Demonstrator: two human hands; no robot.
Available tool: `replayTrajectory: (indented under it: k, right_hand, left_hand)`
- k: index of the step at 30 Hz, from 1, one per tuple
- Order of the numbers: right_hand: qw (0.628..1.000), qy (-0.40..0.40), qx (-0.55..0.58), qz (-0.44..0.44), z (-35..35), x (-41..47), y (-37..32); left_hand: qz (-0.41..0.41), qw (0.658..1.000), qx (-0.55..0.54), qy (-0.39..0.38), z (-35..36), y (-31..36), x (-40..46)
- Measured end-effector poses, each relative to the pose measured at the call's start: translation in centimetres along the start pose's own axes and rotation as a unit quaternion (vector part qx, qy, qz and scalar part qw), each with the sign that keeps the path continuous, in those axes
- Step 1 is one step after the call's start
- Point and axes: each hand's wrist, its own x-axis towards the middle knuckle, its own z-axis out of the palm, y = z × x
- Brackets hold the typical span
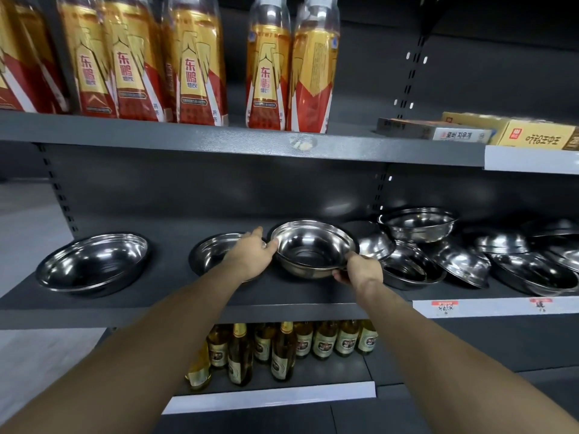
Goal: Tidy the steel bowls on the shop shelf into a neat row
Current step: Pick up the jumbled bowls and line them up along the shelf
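We hold one steel bowl tilted over the middle shelf: left hand pinches its left rim, right hand grips its near-right rim. Two bowls sit upright to its left, and a jumbled pile of roughly eight lies to its right.

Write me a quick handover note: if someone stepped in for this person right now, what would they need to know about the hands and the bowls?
Left hand: thumb on the left rim of the held bowl, fingers stretched behind it.
Right hand: gripping that bowl's front right rim.
The held bowl is tilted, at the middle of the shelf.
Done: far-left bowl and second bowl stand upright, spaced along the shelf.
Left: set the held bowl down next to the second bowl, then sort the jumbled pile on the right, where bowls lie stacked, tilted and upside down.
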Motion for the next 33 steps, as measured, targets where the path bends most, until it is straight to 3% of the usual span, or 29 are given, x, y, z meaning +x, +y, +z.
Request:
replayTrajectory:
  k: [4, 6, 16, 25, 33]
  right_hand:
    - [1.000, 0.015, 0.003, -0.005, 1.2, -0.1, -0.3]
    - [1.000, 0.018, 0.012, -0.015, 2.3, -0.2, -0.2]
    - [0.998, -0.061, -0.004, -0.019, 10.5, -2.7, 1.5]
    - [0.992, -0.109, -0.062, 0.023, 14.7, -4.5, 4.8]
    - [0.990, -0.098, -0.095, 0.045, 16.0, -4.6, 5.9]
  left_hand:
    - [0.021, 0.979, 0.203, 0.030, -2.9, -2.3, -0.3]
    - [0.006, 0.967, 0.251, 0.035, -4.2, -3.8, -0.6]
    - [-0.066, 0.961, 0.266, 0.036, -8.6, -10.4, -3.1]
    - [-0.083, 0.964, 0.251, 0.042, -10.3, -14.0, -4.8]
    - [-0.077, 0.967, 0.239, 0.037, -10.5, -15.4, -4.9]
